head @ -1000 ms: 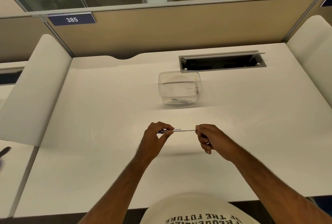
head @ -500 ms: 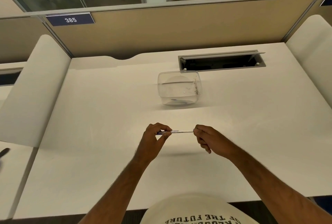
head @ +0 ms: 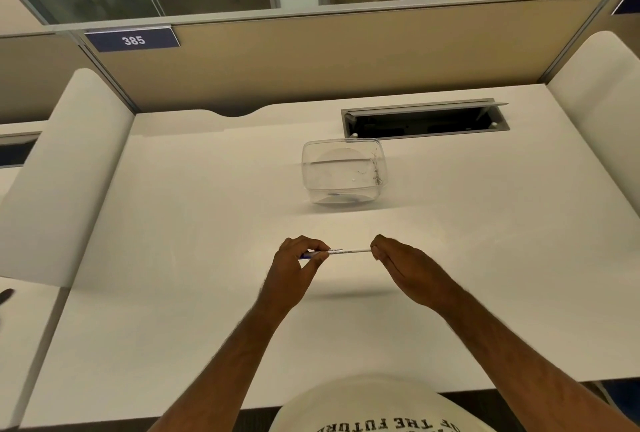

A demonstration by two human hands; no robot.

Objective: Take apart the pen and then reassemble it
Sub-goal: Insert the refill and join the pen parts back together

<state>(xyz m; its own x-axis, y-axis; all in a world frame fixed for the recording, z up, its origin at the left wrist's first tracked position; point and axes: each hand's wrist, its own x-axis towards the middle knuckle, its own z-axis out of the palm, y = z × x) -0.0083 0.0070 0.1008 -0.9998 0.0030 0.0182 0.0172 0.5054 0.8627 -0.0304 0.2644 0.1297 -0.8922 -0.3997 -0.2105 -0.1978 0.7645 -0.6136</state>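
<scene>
Head view: looking down on a white desk top (head: 207, 258) inside a study carrel.
Landmark: clear, round-cornered plastic tub (head: 343, 171), standing near the middle of the desk.
Pen: slim white ballpoint pen with a blue end (head: 346, 251), held level above the desk, nearer the person than the tub and well apart from it; thin shadow on the desk below, so not resting on the surface.
Left hand (head: 294, 265): fingertips and thumb pinched on the blue end, remaining fingers curled.
Right hand (head: 405, 268): fingers folded round the opposite white end, back of the hand toward the camera, fingertips hidden.
Reason for the grip: one hand per end, barrel bare between them; probably set for twisting or pulling the ends apart, or seating them back together. Which of the two cannot be told.
Progress: pen looks whole; no loose parts seen on the desk.
Tub contents: a few small dark scraps against its right wall and a dark speck near its base, too small to identify; possibly meant for catching parts.
Beyond the tub: open grey cable slot (head: 426, 119) cut into the desk.
Writing: "385" in white on a navy plate (head: 133, 40) on the partition, up and left of the tub; print on the pen barrel too small to read; upside-down capitals on the cream shirt (head: 363, 407), partly cut off, "FUTURE" legible.
</scene>
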